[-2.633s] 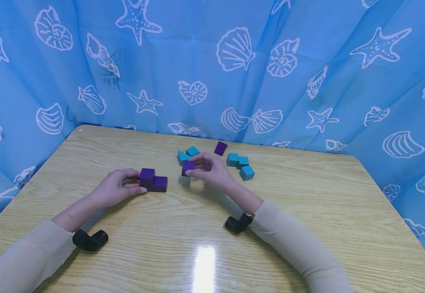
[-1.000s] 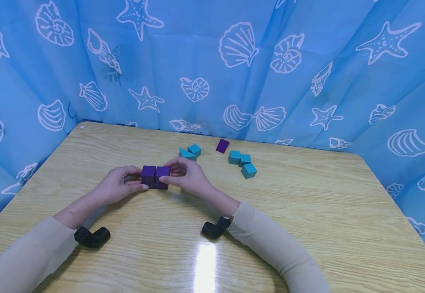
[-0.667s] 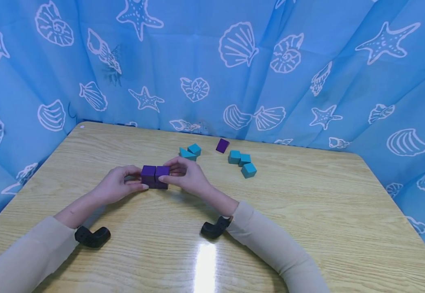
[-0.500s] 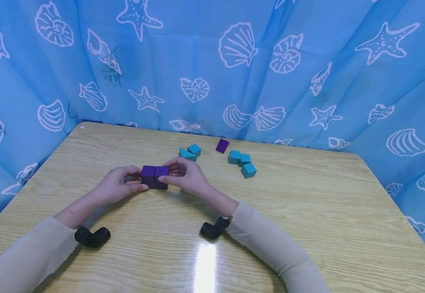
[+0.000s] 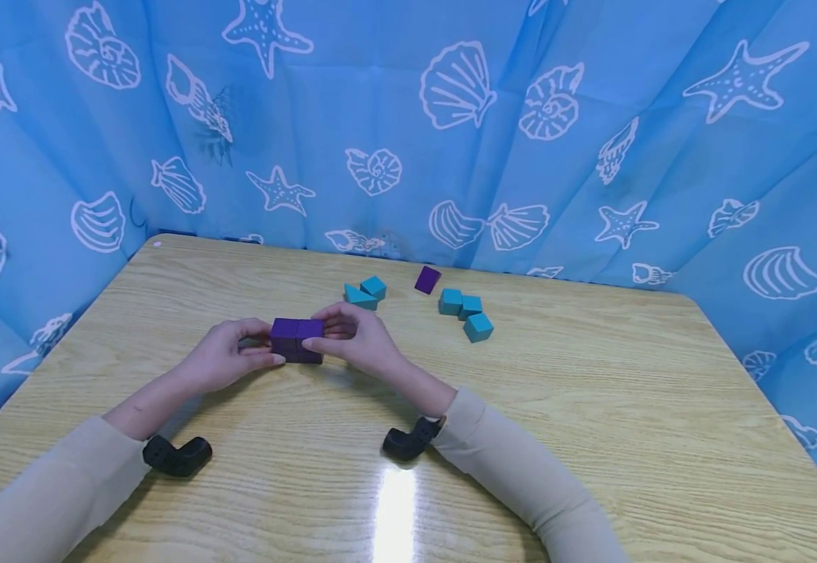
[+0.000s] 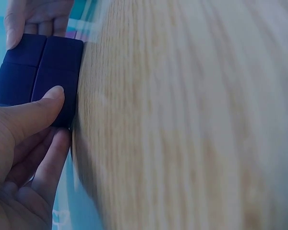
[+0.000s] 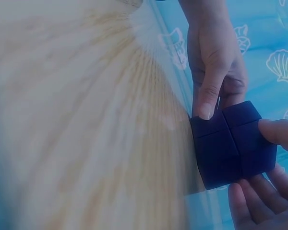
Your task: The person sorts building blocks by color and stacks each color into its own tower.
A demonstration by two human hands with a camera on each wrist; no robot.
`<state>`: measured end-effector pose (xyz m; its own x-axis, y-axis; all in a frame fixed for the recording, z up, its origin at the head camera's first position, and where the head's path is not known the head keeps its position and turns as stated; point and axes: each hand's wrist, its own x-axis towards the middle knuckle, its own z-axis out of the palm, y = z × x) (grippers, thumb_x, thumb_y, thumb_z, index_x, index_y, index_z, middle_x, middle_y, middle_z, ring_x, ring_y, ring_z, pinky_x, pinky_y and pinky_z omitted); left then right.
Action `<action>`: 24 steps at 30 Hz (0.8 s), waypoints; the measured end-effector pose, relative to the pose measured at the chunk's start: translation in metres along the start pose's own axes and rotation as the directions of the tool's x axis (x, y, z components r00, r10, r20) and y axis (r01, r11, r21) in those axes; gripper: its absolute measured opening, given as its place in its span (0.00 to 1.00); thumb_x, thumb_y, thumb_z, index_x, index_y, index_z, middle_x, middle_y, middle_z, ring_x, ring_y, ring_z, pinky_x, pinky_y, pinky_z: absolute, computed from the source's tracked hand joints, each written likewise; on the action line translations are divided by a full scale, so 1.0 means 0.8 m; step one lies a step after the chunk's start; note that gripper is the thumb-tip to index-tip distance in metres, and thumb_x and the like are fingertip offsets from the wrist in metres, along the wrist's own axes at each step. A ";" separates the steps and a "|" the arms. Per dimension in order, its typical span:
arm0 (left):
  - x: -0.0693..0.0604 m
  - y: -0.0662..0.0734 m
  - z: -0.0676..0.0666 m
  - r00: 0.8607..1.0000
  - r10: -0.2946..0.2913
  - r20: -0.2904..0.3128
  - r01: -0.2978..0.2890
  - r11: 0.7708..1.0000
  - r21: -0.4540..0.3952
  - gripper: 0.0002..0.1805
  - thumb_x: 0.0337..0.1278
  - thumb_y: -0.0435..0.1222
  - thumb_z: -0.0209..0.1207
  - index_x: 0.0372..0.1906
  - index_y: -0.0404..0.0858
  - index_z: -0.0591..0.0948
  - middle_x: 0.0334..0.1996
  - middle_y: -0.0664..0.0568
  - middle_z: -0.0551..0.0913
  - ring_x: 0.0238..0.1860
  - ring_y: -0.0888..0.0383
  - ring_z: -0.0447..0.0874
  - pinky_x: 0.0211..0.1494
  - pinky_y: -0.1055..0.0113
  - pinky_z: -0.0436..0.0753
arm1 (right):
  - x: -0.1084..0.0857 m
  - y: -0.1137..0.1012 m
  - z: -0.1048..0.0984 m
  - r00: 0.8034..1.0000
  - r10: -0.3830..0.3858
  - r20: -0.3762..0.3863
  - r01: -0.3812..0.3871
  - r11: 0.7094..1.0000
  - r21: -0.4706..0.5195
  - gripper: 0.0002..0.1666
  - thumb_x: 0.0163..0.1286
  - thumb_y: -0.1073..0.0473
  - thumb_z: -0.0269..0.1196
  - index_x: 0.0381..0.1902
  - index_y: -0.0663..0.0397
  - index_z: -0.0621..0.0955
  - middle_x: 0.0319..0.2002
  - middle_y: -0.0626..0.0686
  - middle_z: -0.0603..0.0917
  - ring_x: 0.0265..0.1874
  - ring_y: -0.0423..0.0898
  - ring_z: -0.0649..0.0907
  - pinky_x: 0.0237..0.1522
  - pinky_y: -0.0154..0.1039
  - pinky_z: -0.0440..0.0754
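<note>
Four sides of a small two-by-two stack of purple blocks [image 5: 284, 337] stand between my hands, left of the table's middle. My left hand [image 5: 221, 357] grips the stack's left side; its thumb lies across the lower left block [image 6: 57, 79] in the left wrist view. From the right, my right hand [image 5: 363, 338] pinches the upper right purple cube [image 7: 252, 148], thumb in front and fingers behind. That cube rests on the lower right block [image 7: 218, 163] and touches its upper left neighbour. Part of the lower row is hidden by fingers in the head view.
Behind the right hand lie a teal triangular block [image 5: 360, 298] and a teal cube [image 5: 374, 287]. A purple block [image 5: 427, 280] lies near the back edge. To its right sit three teal cubes [image 5: 471, 307]. A blue shell-print curtain [image 5: 380, 117] hangs behind the wooden table [image 5: 591, 407].
My right hand has carried the purple cube leftward onto the lower right block. Within the last second it slid slightly left, and the gap between the upper cubes closed. The left hand stays put.
</note>
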<state>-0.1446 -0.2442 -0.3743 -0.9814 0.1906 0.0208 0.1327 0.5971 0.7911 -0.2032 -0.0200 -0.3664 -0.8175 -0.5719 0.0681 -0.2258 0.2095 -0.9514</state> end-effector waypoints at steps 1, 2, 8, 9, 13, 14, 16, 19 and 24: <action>0.000 0.000 0.000 1.000 0.000 0.001 0.000 1.000 -0.002 0.18 0.57 0.31 0.64 0.52 0.28 0.79 0.49 0.37 0.80 0.52 0.43 0.79 0.51 0.63 0.84 | 0.000 0.000 0.000 1.000 0.000 0.000 0.000 1.000 0.000 0.22 0.59 0.61 0.70 0.51 0.60 0.80 0.45 0.59 0.84 0.43 0.45 0.84 0.47 0.32 0.83; 0.000 0.000 0.000 1.000 -0.001 0.002 0.001 1.000 -0.003 0.18 0.57 0.31 0.64 0.52 0.28 0.79 0.49 0.37 0.80 0.52 0.43 0.79 0.51 0.63 0.84 | 0.000 -0.001 0.000 1.000 -0.001 0.000 0.001 1.000 0.003 0.22 0.59 0.61 0.70 0.51 0.61 0.80 0.45 0.59 0.84 0.43 0.46 0.84 0.47 0.32 0.83; 0.000 0.000 0.000 1.000 0.005 0.006 -0.005 1.000 -0.008 0.18 0.58 0.33 0.64 0.52 0.29 0.79 0.49 0.38 0.80 0.52 0.44 0.79 0.51 0.64 0.84 | 0.000 -0.001 0.000 1.000 0.001 0.009 -0.001 1.000 -0.003 0.24 0.59 0.60 0.70 0.53 0.59 0.79 0.46 0.58 0.84 0.43 0.44 0.84 0.47 0.32 0.83; 0.000 0.000 0.001 1.000 0.007 0.006 -0.007 1.000 -0.007 0.19 0.58 0.33 0.64 0.52 0.29 0.79 0.49 0.38 0.80 0.52 0.44 0.80 0.51 0.64 0.84 | 0.000 0.000 0.000 1.000 0.000 0.012 0.000 1.000 -0.004 0.25 0.59 0.59 0.70 0.54 0.59 0.79 0.46 0.57 0.84 0.43 0.44 0.84 0.48 0.31 0.83; 0.000 -0.001 0.001 1.000 0.005 0.002 -0.005 1.000 0.004 0.19 0.58 0.34 0.64 0.52 0.29 0.79 0.49 0.38 0.81 0.52 0.44 0.80 0.51 0.63 0.84 | 0.001 -0.001 -0.007 1.000 -0.010 0.020 0.010 1.000 0.006 0.27 0.60 0.58 0.70 0.56 0.60 0.78 0.48 0.56 0.84 0.46 0.44 0.83 0.51 0.31 0.82; 0.000 -0.001 0.001 1.000 0.005 0.000 -0.005 1.000 0.010 0.19 0.58 0.35 0.64 0.52 0.29 0.79 0.49 0.38 0.81 0.51 0.44 0.80 0.51 0.62 0.84 | 0.002 -0.001 -0.010 1.000 -0.015 0.022 0.014 1.000 0.013 0.27 0.60 0.58 0.70 0.56 0.61 0.78 0.49 0.57 0.84 0.47 0.44 0.83 0.52 0.32 0.81; 0.000 -0.002 0.001 1.000 0.002 -0.003 -0.002 1.000 0.019 0.20 0.57 0.35 0.65 0.52 0.29 0.79 0.49 0.38 0.81 0.51 0.45 0.80 0.52 0.60 0.84 | 0.002 -0.002 -0.016 1.000 -0.013 0.019 0.013 1.000 0.013 0.27 0.60 0.57 0.69 0.57 0.61 0.78 0.51 0.58 0.83 0.49 0.45 0.83 0.53 0.32 0.81; 0.000 -0.002 0.001 1.000 0.001 -0.007 -0.001 1.000 0.025 0.20 0.57 0.35 0.65 0.53 0.29 0.79 0.49 0.38 0.81 0.50 0.45 0.80 0.52 0.60 0.84 | 0.001 -0.002 -0.027 1.000 -0.003 0.003 0.003 1.000 0.008 0.27 0.61 0.56 0.69 0.57 0.61 0.77 0.52 0.60 0.82 0.50 0.46 0.82 0.54 0.33 0.81; 0.001 -0.002 0.001 1.000 0.004 -0.010 -0.004 1.000 0.016 0.20 0.57 0.34 0.65 0.52 0.28 0.79 0.48 0.38 0.81 0.50 0.45 0.80 0.50 0.62 0.85 | 0.001 0.000 -0.044 0.998 0.025 -0.060 -0.025 1.000 0.003 0.26 0.62 0.55 0.68 0.56 0.61 0.78 0.51 0.59 0.83 0.49 0.48 0.83 0.52 0.35 0.82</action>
<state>-0.1452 -0.2442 -0.3762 -0.9822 0.1857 0.0299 0.1389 0.6089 0.7810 -0.2228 0.0075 -0.3557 -0.8532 -0.5179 0.0617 -0.2032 0.2212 -0.9538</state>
